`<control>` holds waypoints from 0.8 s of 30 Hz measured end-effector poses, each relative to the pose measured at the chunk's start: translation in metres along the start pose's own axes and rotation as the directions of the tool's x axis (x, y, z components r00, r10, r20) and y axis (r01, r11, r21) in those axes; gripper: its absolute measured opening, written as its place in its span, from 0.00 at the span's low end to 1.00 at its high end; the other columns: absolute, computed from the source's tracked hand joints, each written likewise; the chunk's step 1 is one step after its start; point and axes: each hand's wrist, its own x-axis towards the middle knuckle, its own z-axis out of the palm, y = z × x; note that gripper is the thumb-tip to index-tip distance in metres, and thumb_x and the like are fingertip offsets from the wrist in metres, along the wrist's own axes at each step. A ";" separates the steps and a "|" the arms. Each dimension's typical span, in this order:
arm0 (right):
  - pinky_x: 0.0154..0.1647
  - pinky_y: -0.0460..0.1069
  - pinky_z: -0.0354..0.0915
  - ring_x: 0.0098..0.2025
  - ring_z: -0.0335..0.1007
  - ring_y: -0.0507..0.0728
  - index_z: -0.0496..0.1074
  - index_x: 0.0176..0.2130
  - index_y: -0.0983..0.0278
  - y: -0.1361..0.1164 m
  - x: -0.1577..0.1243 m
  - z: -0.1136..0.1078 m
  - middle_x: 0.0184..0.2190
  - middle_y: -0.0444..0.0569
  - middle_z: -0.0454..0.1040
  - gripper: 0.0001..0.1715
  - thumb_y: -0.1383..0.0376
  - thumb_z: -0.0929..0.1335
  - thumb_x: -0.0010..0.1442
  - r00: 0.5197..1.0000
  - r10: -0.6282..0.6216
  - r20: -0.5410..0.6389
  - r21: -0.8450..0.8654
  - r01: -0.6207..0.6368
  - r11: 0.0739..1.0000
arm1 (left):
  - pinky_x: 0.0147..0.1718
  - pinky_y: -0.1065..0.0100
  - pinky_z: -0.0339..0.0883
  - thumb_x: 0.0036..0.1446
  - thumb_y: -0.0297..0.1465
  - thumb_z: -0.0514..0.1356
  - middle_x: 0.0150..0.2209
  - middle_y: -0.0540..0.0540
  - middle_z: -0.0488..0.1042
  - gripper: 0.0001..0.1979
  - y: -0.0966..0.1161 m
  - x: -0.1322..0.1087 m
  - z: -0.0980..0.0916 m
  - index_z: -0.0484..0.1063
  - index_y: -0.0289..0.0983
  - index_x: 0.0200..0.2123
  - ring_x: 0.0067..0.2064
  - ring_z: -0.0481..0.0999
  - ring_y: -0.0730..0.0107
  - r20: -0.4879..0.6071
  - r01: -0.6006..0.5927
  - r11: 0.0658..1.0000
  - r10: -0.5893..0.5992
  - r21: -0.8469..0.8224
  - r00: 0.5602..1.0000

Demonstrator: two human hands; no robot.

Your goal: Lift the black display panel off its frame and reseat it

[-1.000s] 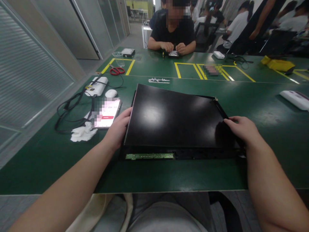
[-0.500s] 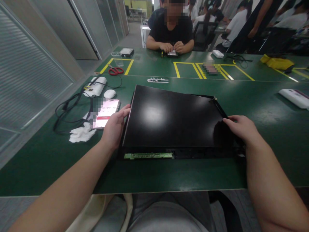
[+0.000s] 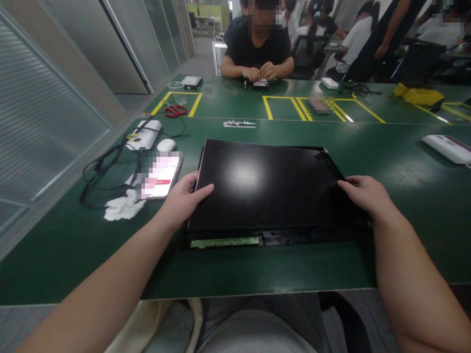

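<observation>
A glossy black LCD panel (image 3: 272,191) lies over a shallow black frame (image 3: 301,237) in front of me. My left hand (image 3: 186,198) grips the panel's left edge, thumb on top of the screen and fingers at the side. At the opposite edge, my right hand (image 3: 364,193) holds the panel and frame side, its thumb on the border and its other fingers partly hidden. A narrow green circuit board (image 3: 225,242) shows along the near side of the frame. The panel's far right corner sits inside the frame's raised rim.
Left of the panel are a phone (image 3: 162,179), crumpled tissue (image 3: 125,206), a white case (image 3: 166,145), a white device (image 3: 144,135) and black cables (image 3: 96,166). Red-handled scissors (image 3: 175,111) and white strips (image 3: 239,124) lie farther back. Across the table, a person (image 3: 257,54) handles a small part.
The panel's left side has come down, its far left corner now lower. My left thumb has moved onto the screen's surface. My right hand has stayed nearly in place.
</observation>
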 end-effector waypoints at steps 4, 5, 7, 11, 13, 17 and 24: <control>0.56 0.59 0.70 0.57 0.76 0.70 0.80 0.54 0.70 0.000 0.000 0.001 0.54 0.65 0.80 0.30 0.52 0.66 0.66 1.000 -0.002 0.026 0.000 0.002 1.000 | 0.32 0.63 0.76 0.43 0.37 0.78 0.36 0.46 0.83 0.25 0.003 -0.001 0.000 0.77 0.39 0.44 0.34 0.82 0.59 -0.013 0.086 0.996 -0.086 -0.034 0.996; 0.56 0.58 0.70 0.57 0.76 0.70 0.80 0.54 0.69 -0.001 0.000 0.001 0.54 0.64 0.80 0.30 0.52 0.66 0.66 1.000 -0.002 0.023 -0.001 0.002 1.000 | 0.31 0.64 0.76 0.43 0.36 0.78 0.34 0.47 0.83 0.24 0.004 -0.001 0.000 0.77 0.39 0.43 0.32 0.81 0.61 -0.016 0.093 0.995 -0.094 -0.038 0.995; 0.57 0.58 0.69 0.57 0.76 0.70 0.81 0.54 0.69 -0.002 -0.001 0.000 0.54 0.64 0.80 0.30 0.52 0.65 0.66 1.000 0.000 0.018 0.006 0.000 1.000 | 0.31 0.64 0.76 0.44 0.35 0.78 0.32 0.49 0.82 0.24 0.006 -0.002 0.002 0.76 0.39 0.44 0.31 0.81 0.62 -0.012 0.082 0.995 -0.083 -0.051 0.996; 0.57 0.57 0.68 0.57 0.76 0.69 0.80 0.54 0.71 -0.005 -0.003 0.000 0.54 0.66 0.79 0.30 0.53 0.66 0.65 0.999 0.021 0.030 0.068 -0.023 0.997 | 0.34 0.62 0.78 0.44 0.34 0.77 0.33 0.49 0.83 0.27 0.009 -0.004 0.004 0.76 0.39 0.48 0.34 0.83 0.60 0.010 0.031 0.997 -0.031 -0.077 0.999; 0.56 0.57 0.68 0.55 0.76 0.69 0.78 0.57 0.70 -0.005 -0.003 0.000 0.53 0.64 0.80 0.31 0.52 0.66 0.64 0.999 0.025 0.026 0.100 -0.028 0.995 | 0.36 0.61 0.79 0.44 0.35 0.77 0.36 0.48 0.84 0.27 0.009 -0.004 0.004 0.77 0.40 0.48 0.37 0.84 0.57 0.018 0.007 0.998 -0.005 -0.069 1.000; 0.53 0.57 0.68 0.49 0.76 0.65 0.66 0.70 0.67 -0.003 -0.003 0.003 0.51 0.58 0.80 0.43 0.50 0.66 0.63 0.999 0.020 -0.038 0.174 -0.013 0.985 | 0.38 0.62 0.78 0.45 0.37 0.78 0.39 0.46 0.84 0.25 0.007 -0.004 0.002 0.77 0.40 0.46 0.44 0.84 0.54 0.017 -0.044 0.998 0.044 -0.040 0.999; 0.54 0.57 0.68 0.51 0.76 0.66 0.71 0.67 0.69 -0.012 -0.008 -0.002 0.52 0.60 0.79 0.38 0.50 0.64 0.66 1.000 0.012 0.018 0.191 -0.015 0.981 | 0.43 0.60 0.77 0.45 0.38 0.78 0.44 0.45 0.83 0.24 0.007 -0.005 0.001 0.76 0.40 0.44 0.50 0.82 0.51 0.007 -0.111 0.993 0.111 -0.040 0.994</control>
